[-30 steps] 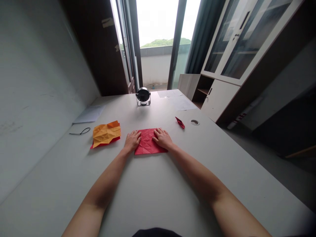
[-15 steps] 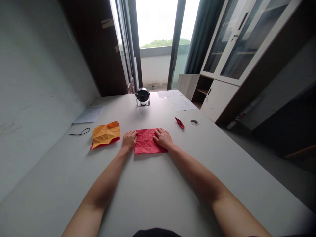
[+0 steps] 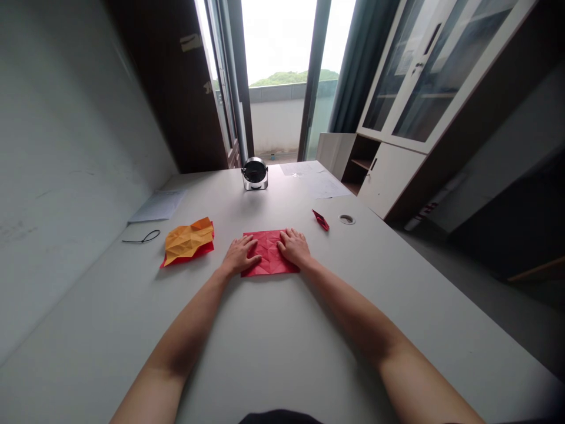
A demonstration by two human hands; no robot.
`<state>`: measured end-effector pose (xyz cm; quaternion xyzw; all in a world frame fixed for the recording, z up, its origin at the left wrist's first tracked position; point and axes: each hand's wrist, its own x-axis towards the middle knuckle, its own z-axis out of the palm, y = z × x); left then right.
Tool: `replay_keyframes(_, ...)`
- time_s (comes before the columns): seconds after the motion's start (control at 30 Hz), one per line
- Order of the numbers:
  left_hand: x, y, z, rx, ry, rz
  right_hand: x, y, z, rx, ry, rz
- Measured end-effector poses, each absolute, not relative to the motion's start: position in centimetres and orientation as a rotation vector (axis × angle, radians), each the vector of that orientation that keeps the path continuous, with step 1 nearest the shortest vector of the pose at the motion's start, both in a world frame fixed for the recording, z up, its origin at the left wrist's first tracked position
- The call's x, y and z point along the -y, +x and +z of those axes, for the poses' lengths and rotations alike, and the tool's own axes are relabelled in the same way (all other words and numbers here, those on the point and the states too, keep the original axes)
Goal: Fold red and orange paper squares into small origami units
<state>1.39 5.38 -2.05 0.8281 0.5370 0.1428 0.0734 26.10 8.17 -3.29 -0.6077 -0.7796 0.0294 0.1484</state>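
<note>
A creased sheet of red paper [image 3: 270, 259] lies on the white table in front of me, its surface marked by many fold lines. On its left part rests my left hand [image 3: 241, 255], palm down with the fingers spread. My right hand [image 3: 295, 246] lies flat over the right side, fingers apart and touching the paper. Parts of both side edges are hidden under the hands. Off to the left are crumpled orange paper [image 3: 189, 240] and a red sheet [image 3: 206, 249] showing under it. A small folded red paper boat [image 3: 321, 220] sits beyond my right hand.
A round black device on a metal stand [image 3: 255, 175] stands near the far edge. A black cable tie [image 3: 143, 237] and white papers [image 3: 159, 206] are at the left by the wall. A round cable hole [image 3: 346, 219] and clear sheets [image 3: 326, 185] are at the right.
My left hand has moved right, from the paper's left edge onto its surface, and its fingers have spread. My right hand has barely moved.
</note>
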Motion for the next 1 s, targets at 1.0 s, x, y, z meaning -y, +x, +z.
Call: replay_keyframes(1.0, -5.9, 0.2, -2.0, -1.829, 2.133, 0.873, -8.4, 26.6, -2.4, 2.361, -1.404, 0.168)
